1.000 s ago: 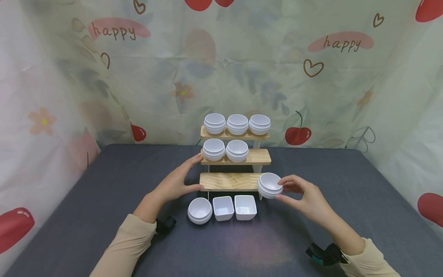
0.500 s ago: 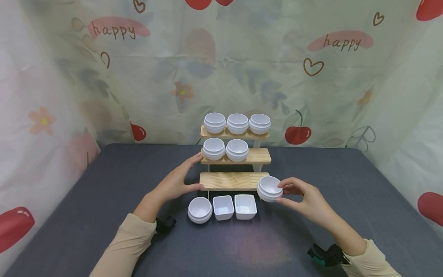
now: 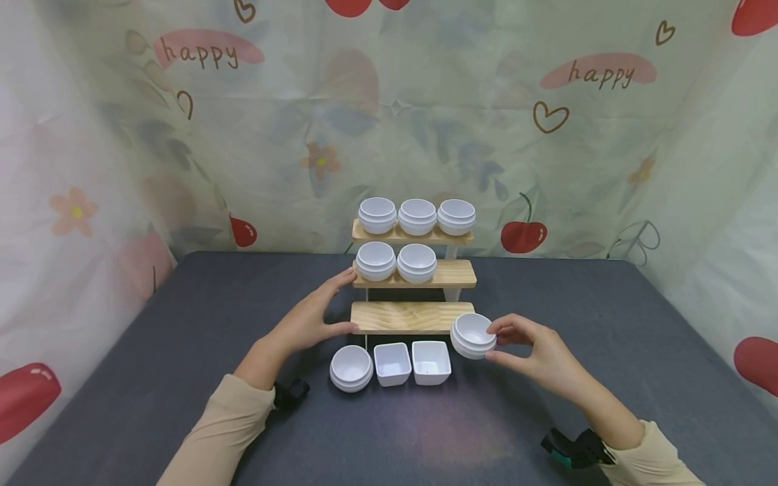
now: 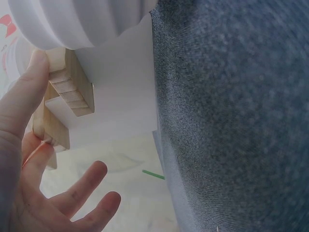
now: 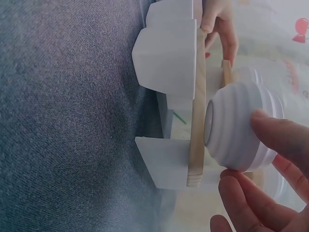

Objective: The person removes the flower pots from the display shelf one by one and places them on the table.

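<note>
A three-tier wooden display stand [image 3: 408, 318] with white side supports stands on the table. My right hand [image 3: 535, 345] pinches a round ribbed white bowl [image 3: 472, 335] at its right side, thumb and fingers on its wall. That bowl overlaps the right end of the bottom shelf in the head view; in the right wrist view it is tipped close to the shelf board [image 5: 197, 130]. At the stand's left side, my left hand [image 3: 304, 320] touches the shelf ends with thumb and fingertips, its other fingers spread in the left wrist view.
Three round white bowls [image 3: 417, 217] sit on the top shelf and two more [image 3: 416, 263] on the middle shelf. In front of the stand, on the dark table [image 3: 425, 432], are a round bowl [image 3: 351, 368] and two square white bowls [image 3: 431, 363]. A printed curtain [image 3: 395, 135] hangs behind.
My right hand has brought the round bowl slightly down and toward me from the bottom shelf's right end. My left hand stays at the stand's left side.
</note>
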A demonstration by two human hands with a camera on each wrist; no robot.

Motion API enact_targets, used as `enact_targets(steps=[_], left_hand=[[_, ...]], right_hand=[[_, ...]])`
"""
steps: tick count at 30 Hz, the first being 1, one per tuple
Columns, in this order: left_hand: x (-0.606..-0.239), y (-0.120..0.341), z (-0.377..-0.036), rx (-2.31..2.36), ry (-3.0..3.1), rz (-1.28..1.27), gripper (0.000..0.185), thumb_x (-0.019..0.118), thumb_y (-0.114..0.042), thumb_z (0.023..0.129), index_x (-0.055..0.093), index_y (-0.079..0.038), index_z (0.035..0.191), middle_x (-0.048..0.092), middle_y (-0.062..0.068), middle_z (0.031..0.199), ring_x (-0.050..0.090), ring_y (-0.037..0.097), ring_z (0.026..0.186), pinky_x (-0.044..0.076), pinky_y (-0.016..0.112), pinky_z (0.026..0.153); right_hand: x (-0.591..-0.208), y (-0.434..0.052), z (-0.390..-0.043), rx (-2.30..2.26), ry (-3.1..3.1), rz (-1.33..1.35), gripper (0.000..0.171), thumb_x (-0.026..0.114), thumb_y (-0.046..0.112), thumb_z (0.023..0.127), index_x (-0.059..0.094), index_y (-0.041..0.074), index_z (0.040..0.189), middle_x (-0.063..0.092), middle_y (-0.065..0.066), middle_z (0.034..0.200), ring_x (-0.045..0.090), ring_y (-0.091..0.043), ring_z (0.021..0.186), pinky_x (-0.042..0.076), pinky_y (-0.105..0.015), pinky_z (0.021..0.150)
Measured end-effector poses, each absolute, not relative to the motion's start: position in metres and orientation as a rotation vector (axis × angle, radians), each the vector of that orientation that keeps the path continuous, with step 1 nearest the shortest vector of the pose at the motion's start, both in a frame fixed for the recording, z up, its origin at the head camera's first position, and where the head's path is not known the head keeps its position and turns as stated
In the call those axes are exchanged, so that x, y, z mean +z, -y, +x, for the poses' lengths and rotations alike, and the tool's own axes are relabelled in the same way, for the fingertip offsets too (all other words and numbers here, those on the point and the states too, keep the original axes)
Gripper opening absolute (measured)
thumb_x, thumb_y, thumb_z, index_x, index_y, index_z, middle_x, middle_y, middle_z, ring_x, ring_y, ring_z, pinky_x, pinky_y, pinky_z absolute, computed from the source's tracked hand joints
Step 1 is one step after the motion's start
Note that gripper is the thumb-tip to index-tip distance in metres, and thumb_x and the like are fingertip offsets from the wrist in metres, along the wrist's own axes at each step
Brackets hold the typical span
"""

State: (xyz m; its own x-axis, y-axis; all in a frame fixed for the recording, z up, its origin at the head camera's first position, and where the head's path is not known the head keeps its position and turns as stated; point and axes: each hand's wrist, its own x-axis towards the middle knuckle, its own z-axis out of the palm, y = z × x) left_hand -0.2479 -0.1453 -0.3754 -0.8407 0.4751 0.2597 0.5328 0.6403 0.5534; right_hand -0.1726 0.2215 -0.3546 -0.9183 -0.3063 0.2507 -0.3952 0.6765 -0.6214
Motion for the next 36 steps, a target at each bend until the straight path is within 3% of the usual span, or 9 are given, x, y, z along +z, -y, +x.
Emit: enact_targets(steps=[15, 22, 36], left_hand=[[-0.3762, 0.1452, -0.2481, -0.975, 2.769, -0.844, 0.09, 0.078, -0.026, 0.076, 0.026, -0.015, 0.147, 0.022, 0.007, 0.156, 0.033, 0.028, 0.139, 0.034, 0.044, 0.111], [-0.3769, 0.1454, -0.2486, -0.968, 2.773, -0.841, 0.09, 0.078, -0.026, 0.076, 0.025, -0.016, 0.148, 0.022, 0.006, 0.156, 0.032, 0.027, 0.14, 0.034, 0.044, 0.111], [-0.3757, 0.1454, -0.248, -0.979, 2.773, -0.839, 0.09, 0.078, -0.026, 0.076, 0.025, -0.016, 0.148, 0.022, 0.008, 0.156, 0.031, 0.028, 0.14, 0.034, 0.046, 0.111]], right_hand=[[-0.3566, -0.2245, -0.173, 1.053, 2.799, 0.582, 0.031, 0.078, 0.024, 0.075, 0.062, 0.015, 0.101, 0.065, 0.0, 0.099, 0.065, -0.018, 0.09, 0.054, -0.023, 0.081], [-0.3586, -0.2262, -0.1731, 1.048, 2.813, 0.598, 0.031, 0.078, 0.024, 0.075, 0.062, 0.015, 0.1, 0.064, 0.0, 0.099, 0.064, -0.016, 0.089, 0.055, -0.032, 0.081], [-0.3612, -0.228, -0.1732, 1.062, 2.803, 0.65, 0.031, 0.078, 0.023, 0.075, 0.061, 0.014, 0.1, 0.064, 0.0, 0.098, 0.063, -0.01, 0.086, 0.055, -0.028, 0.079]])
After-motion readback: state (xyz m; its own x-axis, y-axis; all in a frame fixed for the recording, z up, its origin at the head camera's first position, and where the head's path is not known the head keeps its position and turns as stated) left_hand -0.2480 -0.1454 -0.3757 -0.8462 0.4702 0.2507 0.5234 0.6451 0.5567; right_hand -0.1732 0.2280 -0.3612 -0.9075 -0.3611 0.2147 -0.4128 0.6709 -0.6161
